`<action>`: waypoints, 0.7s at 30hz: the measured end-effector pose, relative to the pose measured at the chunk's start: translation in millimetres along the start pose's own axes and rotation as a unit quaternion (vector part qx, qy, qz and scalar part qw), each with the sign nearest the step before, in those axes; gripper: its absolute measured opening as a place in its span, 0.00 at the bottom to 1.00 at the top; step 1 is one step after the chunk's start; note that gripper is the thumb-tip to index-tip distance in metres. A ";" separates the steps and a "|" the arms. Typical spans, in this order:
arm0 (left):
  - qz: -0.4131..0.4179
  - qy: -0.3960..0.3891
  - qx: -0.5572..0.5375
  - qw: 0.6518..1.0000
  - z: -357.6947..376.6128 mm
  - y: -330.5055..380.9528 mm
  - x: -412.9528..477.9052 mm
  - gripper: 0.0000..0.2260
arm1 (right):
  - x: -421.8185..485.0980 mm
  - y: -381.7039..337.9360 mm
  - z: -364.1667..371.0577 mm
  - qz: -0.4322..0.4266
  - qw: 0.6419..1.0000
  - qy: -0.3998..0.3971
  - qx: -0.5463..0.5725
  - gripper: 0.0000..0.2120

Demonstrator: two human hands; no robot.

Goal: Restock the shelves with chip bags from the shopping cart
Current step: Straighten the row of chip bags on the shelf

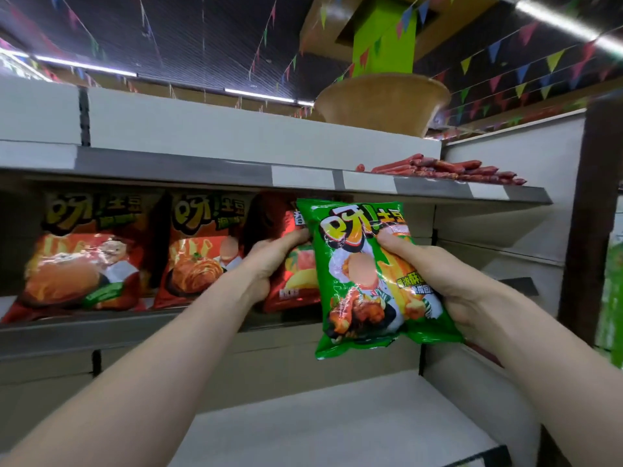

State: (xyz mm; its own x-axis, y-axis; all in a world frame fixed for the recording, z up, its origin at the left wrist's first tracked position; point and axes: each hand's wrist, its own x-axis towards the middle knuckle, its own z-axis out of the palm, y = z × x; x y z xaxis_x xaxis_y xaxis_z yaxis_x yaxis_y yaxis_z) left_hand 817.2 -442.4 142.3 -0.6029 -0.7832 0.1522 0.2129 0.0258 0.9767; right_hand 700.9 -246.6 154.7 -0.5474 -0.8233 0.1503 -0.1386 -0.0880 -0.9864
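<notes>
Fingers [293, 235] hold tight, green bag [364, 281] not on the shelf [101, 332] yet

Head camera: the left hand [266, 261] curls its fingers round a red bag [293, 294] that stands on the shelf. The right hand [448, 281] grips the green bag, thumb on its front, just in front of the red one. Two more chip bags [84, 257] already stand further left. The cart is not in view, so I cannot tell how many are left
</notes>
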 end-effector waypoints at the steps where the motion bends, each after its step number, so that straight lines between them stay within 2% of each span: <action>1: -0.003 0.002 0.003 1.000 -0.6 0.1 6.3 0.13 | 9.4 1.1 -2.6 0.002 1.000 -0.008 -0.005 0.25; 4: -0.015 0.024 -0.004 1.000 -8.4 -6.8 22.2 0.13 | 33.2 6.5 -7.5 0.021 0.999 -0.032 -0.004 0.28; 8: -0.012 0.059 -0.026 0.998 -13.7 -12.5 35.9 0.23 | 58.3 12.5 -9.6 0.036 0.998 -0.055 -0.014 0.29; 10: -0.005 0.085 -0.014 0.996 -8.8 -8.2 38.2 0.32 | 70.3 10.5 -9.8 0.023 0.998 -0.059 -0.012 0.27; 11: 0.000 0.100 -0.001 0.995 -5.8 -5.4 38.1 0.32 | 76.2 8.7 -9.8 0.015 0.998 -0.060 -0.013 0.27; 14: 0.014 0.159 0.076 0.984 7.4 0.8 36.2 0.23 | 91.1 5.0 -12.3 -0.006 0.997 -0.071 -0.015 0.26; 16: 0.054 0.201 0.120 0.971 15.7 2.2 36.0 0.26 | 99.3 6.9 -15.7 -0.004 0.996 -0.092 -0.016 0.27; 18: 0.109 0.254 0.218 0.936 23.0 -0.1 38.8 0.35 | 105.3 9.4 -20.0 0.002 0.993 -0.118 -0.020 0.27; 19: 0.125 0.283 0.299 0.903 27.4 -2.3 39.5 0.35 | 108.0 10.6 -22.8 0.005 0.991 -0.130 -0.022 0.27; 21: 0.181 0.334 0.423 0.823 37.6 -8.0 36.7 0.28 | 112.7 11.9 -29.6 0.003 0.990 -0.143 -0.021 0.26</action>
State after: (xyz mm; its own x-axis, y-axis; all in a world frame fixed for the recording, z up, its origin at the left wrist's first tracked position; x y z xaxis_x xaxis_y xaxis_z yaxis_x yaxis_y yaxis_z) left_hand 764.4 -448.0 145.7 -0.0007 -0.7885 0.6150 -0.4968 0.5340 0.6841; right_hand 613.1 -323.8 161.8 -0.2933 -0.9492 0.1143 -0.1746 -0.0643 -0.9825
